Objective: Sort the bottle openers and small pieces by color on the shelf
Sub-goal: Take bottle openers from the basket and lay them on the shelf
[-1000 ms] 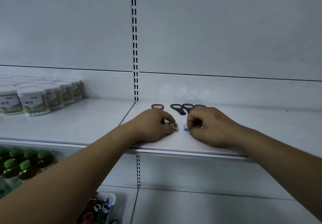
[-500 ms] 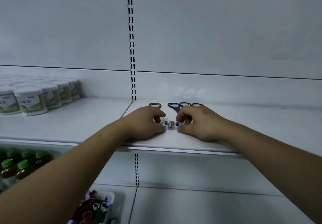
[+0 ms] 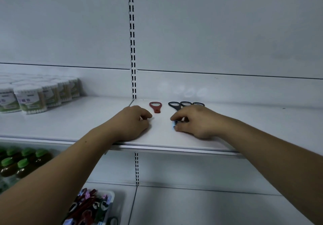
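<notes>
A red bottle opener lies flat near the back of the white shelf. To its right three black bottle openers lie side by side, partly hidden behind my right hand. My right hand rests on the shelf and pinches a small blue piece between thumb and fingers. My left hand rests on the shelf with its fingers curled under; whether it holds a piece is hidden.
Tubs of cotton swabs stand at the shelf's left. Green-capped bottles fill the lower left shelf. A white tray of mixed openers and pieces sits on the bottom shelf below my left arm.
My hands have drawn apart: the left moved left, the right moved right with the blue piece. The small pieces seen between the hands half a second ago no longer lie there.
</notes>
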`<state>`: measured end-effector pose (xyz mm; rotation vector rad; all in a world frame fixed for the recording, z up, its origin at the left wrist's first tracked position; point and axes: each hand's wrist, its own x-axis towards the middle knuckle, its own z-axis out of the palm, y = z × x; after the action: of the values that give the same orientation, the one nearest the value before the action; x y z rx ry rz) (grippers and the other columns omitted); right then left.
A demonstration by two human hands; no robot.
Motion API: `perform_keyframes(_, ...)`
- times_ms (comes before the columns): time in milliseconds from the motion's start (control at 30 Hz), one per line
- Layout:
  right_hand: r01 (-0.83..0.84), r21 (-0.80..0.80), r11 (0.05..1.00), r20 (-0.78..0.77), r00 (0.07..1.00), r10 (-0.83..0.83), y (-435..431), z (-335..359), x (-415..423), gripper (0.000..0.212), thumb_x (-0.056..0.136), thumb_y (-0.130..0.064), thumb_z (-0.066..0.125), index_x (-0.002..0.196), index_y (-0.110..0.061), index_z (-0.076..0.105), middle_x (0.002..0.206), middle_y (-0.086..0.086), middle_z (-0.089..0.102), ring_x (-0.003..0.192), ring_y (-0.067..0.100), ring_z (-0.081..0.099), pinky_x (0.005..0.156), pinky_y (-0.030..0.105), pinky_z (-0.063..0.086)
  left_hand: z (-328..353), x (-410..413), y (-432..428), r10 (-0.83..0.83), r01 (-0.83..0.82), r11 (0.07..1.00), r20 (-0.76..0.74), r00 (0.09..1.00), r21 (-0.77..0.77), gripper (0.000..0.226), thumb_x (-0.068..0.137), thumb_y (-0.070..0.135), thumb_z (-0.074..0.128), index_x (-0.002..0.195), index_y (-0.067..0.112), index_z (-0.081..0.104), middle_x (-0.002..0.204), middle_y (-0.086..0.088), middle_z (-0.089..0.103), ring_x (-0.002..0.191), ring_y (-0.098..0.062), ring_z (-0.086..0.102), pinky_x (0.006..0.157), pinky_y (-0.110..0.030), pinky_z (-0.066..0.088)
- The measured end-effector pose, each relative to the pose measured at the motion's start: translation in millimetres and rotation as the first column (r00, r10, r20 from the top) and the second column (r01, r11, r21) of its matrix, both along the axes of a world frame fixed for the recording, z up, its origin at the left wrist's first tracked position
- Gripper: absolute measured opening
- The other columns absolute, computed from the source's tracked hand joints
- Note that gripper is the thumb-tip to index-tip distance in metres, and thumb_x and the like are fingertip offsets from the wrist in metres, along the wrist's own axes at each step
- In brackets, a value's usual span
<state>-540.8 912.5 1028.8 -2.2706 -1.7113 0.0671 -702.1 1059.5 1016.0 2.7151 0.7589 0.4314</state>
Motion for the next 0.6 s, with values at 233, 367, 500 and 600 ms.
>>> perform_keyframes(233,0.255,-0.01,0.967,0.074,0.964,-0.254,-60.1,-0.9,101.7,0.02,0.09,-0.03,0.062,0.109,-0.027,0.067,0.112,-0.01,0.06,0.095,0.008,0.052,0.081,0.018,0.033,-0.5,10.0,3.3,-0.022,0.025,0.998,-0.057,0.998,0.051,0.032,0.093,0.032,0.054,0.125,0.029,0.059,0.115,0.003,0.052,0.099,-0.014,0.047,0.094,-0.024,0.036)
perform_keyframes(367,0.321,-0.002,0.947,0.076,0.944,-0.32,-52.4,-5.2,142.2,0.022,0.091,-0.029,0.061,0.111,-0.022,0.067,0.118,-0.005,0.063,0.098,0.011,0.053,0.083,0.022,0.035,-1.3,16.0,2.2,-0.023,0.027,0.998,-0.061,0.998,0.064,0.03,0.092,0.037,0.055,0.121,0.031,0.06,0.104,0.005,0.048,0.096,-0.014,0.047,0.088,-0.024,0.034)
perform_keyframes(500,0.382,-0.034,0.923,0.069,0.923,-0.379,-36.2,2.8,149.4,0.044,0.09,-0.034,0.062,0.132,-0.021,0.055,0.138,0.002,0.05,0.12,0.019,0.048,0.099,0.026,0.036,-3.5,13.3,2.9,-0.013,0.013,0.999,-0.013,1.0,0.031,0.03,0.09,0.039,0.058,0.119,0.031,0.061,0.1,0.008,0.049,0.091,-0.011,0.048,0.083,-0.021,0.033)
perform_keyframes(600,0.324,0.0,0.946,0.103,0.941,-0.322,-16.3,11.0,129.8,0.058,0.089,-0.042,0.06,0.142,-0.027,0.042,0.147,0.003,0.036,0.136,0.022,0.033,0.109,0.03,0.028,-2.6,16.9,4.6,-0.008,0.008,0.999,-0.017,1.0,0.031,0.034,0.089,0.043,0.059,0.121,0.031,0.059,0.101,0.008,0.049,0.092,-0.012,0.048,0.084,-0.021,0.034)
